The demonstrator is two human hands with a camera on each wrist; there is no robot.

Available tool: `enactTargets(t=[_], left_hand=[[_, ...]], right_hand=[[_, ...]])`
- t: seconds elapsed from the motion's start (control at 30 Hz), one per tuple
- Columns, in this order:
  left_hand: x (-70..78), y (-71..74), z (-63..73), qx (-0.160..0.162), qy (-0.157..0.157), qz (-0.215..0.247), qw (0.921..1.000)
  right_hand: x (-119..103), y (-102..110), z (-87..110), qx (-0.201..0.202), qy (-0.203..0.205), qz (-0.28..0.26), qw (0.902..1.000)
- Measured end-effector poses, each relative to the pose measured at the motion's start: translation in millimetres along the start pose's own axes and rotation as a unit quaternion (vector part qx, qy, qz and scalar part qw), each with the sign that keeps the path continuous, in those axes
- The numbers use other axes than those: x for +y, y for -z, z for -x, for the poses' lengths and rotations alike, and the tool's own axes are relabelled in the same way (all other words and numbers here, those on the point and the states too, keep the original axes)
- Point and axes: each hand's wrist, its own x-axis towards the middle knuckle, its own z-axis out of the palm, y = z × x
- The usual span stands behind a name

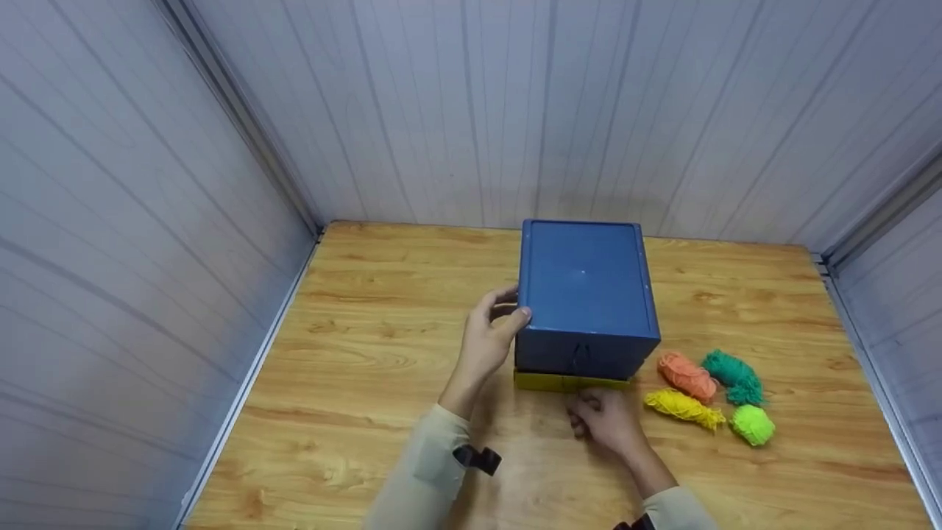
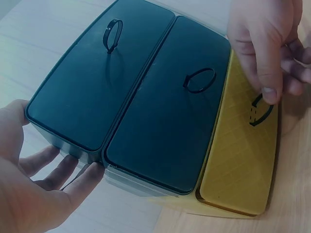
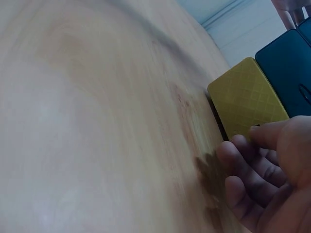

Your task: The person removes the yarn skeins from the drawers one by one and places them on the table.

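Observation:
A blue plastic drawer unit point(image 1: 583, 280) stands on the wooden table, with two dark blue drawers above a yellow bottom drawer point(image 2: 238, 165). Each drawer front carries a black loop handle. My left hand point(image 1: 486, 338) grips the unit's left edge, thumb over the top and fingers against the side. At the yellow drawer's front, my right hand point(image 1: 607, 419) has its fingers curled and pinches the black loop point(image 2: 265, 118) between thumb and fingers. The thumb covers part of this loop in the left wrist view. The yellow drawer sits in line under the others.
To the right of the unit lie several yarn bundles: orange point(image 1: 688, 377), teal point(image 1: 736, 375), yellow point(image 1: 683, 408) and a round lime-green one point(image 1: 752, 425). Pale panel walls point(image 1: 427, 110) enclose the table point(image 1: 353, 331) at the back and both sides.

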Motion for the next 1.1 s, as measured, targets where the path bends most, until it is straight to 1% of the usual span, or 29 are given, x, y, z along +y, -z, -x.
enactTargets(t=[0.2,0.37,0.53,0.7,0.83,0.97,1.1], left_hand=[[-0.9,-0.5,-0.9,0.004,0.009,-0.002,1.0],[-1.5,-0.9,-2.1,0.002,0.004,-0.002,1.0],[-0.2,-1.1,-2.4,0.006,0.001,-0.009,0.9999],[-0.4,-1.1,-2.3,0.006,0.004,-0.005,1.0],[-0.9,-1.3,-1.2,0.007,0.009,-0.001,0.9999],[-1.6,-1.0,-0.7,0.005,0.007,-0.002,1.0],[-0.6,-0.6,-0.5,0.003,0.0,-0.005,1.0]], right_hand=[[2,0,7.1,-0.02,-0.007,-0.019,0.9996],[4,0,15.8,-0.035,-0.005,-0.02,0.9992],[6,-1,24.7,-0.037,0.006,-0.013,0.9992],[8,-2,34.2,-0.035,0.018,-0.008,0.9992],[9,-3,42.8,-0.041,0.011,-0.004,0.9991],[11,-3,51.6,-0.056,0.002,-0.001,0.9984],[12,-2,59.4,-0.075,0.011,-0.001,0.9971]])
